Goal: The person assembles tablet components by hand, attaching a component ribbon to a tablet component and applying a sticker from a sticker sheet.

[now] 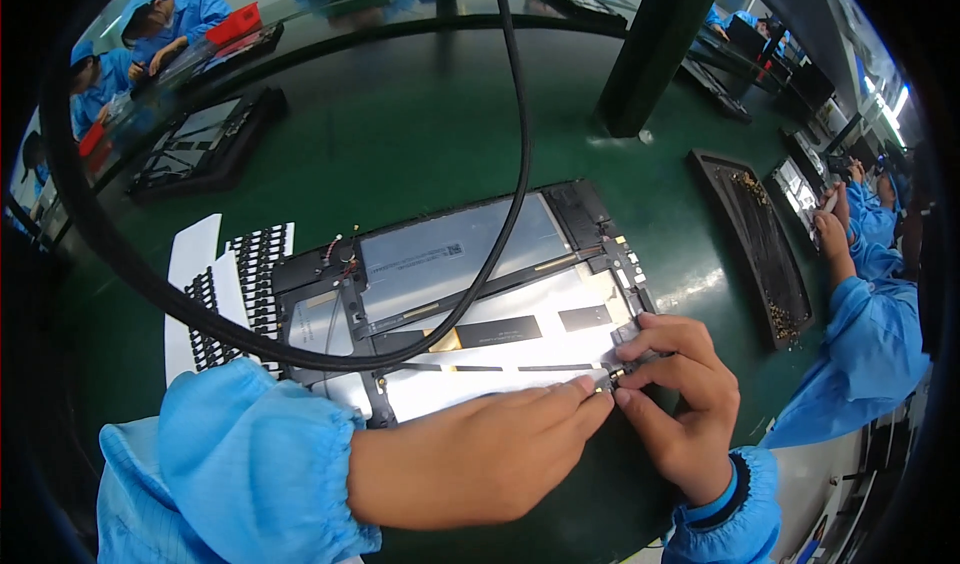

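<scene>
- Opened tablet chassis (pixel 470 294) lies flat on the green worktop (pixel 420 134), just ahead of both hands.
- Left hand (pixel 480 454): fingertips pressed at the lower right corner, grip narrow, nothing held.
- Right hand (pixel 680 384): grip pinched on a small connector (pixel 612 374).
- Judged step: seating the connector; next move calls for fine, square pressure.

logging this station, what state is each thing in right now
tablet: back cover off, insides showing, flat on the green table
left hand: fingertips pressing at the tablet's lower right corner
right hand: pinching a small part at that corner
black cable: hanging loose across the tablet
black tray: holds small parts
</scene>
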Tool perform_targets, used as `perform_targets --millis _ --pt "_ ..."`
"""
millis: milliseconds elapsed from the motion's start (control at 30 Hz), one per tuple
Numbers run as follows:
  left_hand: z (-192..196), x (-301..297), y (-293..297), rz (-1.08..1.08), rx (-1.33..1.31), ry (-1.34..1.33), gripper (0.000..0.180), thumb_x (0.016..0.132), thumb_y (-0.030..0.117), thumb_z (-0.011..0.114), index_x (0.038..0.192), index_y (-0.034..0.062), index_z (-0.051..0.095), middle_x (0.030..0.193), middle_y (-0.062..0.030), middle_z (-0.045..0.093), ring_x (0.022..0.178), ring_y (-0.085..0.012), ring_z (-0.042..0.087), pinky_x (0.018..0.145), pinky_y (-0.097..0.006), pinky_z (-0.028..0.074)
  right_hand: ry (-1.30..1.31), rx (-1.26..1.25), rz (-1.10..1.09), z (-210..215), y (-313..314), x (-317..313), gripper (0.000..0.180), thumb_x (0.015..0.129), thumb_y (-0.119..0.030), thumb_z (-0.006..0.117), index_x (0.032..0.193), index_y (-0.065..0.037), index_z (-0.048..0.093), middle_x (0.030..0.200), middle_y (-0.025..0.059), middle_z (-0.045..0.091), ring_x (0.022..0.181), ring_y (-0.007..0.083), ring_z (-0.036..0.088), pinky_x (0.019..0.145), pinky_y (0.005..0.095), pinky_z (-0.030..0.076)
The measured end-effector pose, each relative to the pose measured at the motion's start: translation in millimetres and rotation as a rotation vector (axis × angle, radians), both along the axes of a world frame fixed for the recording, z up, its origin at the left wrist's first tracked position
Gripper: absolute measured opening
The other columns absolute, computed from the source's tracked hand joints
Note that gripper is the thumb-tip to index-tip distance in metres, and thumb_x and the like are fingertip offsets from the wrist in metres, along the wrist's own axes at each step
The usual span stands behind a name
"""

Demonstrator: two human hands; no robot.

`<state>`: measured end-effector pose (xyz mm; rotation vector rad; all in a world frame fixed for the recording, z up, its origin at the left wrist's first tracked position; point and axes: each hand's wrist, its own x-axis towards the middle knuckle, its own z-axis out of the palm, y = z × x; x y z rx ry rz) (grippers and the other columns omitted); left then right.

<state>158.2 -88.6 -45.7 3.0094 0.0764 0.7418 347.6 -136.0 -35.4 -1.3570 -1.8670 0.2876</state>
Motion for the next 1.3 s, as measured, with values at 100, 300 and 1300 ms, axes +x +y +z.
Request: perform_targets --millis 100,300,1300 --pt "11.5 1.1 3.3 -0.080 0.057 0.159 0.034 0.069 0.008 0.049 0.099 -0.0094 0.051 0.106 -0.0223 0.049 0.102 -0.0316 0.048 0.088 -0.035 0.040 0.016 0.011 -0.011 -3.6 -2.2 5.4 0.013 0.057 0.005 0.063 0.067 -0.001 0.056 0.085 0.0093 0.058 0.091 0.0295 0.053 0.079 0.0347 0.042" --pt "18.7 -19.6 55.3 0.185 -0.176 -0.073 0.018 0.070 0.013 0.056 0.081 -0.0014 0.057 0.088 -0.0199 0.053 0.084 -0.0331 0.052 0.074 -0.039 0.043 -0.030 0.058 -0.234 -10.0 -42.2 2.4 0.023 0.064 -0.002 0.063 0.085 0.001 0.055 0.094 0.0181 0.054 0.094 0.0308 0.050 0.081 0.0347 0.039" --pt "-4.6 -392.3 -43.4 1.707 -0.592 -0.287 0.038 0.085 0.027 0.037 0.065 0.0032 0.060 0.064 -0.0155 0.059 0.065 -0.0304 0.058 0.063 -0.039 0.045 0.546 -0.567 0.842 -28.7 73.8 -351.5 0.062 0.063 -0.008 0.065 0.117 0.008 0.039 0.110 0.0164 0.048 0.101 0.0233 0.046 0.090 0.0287 0.034"
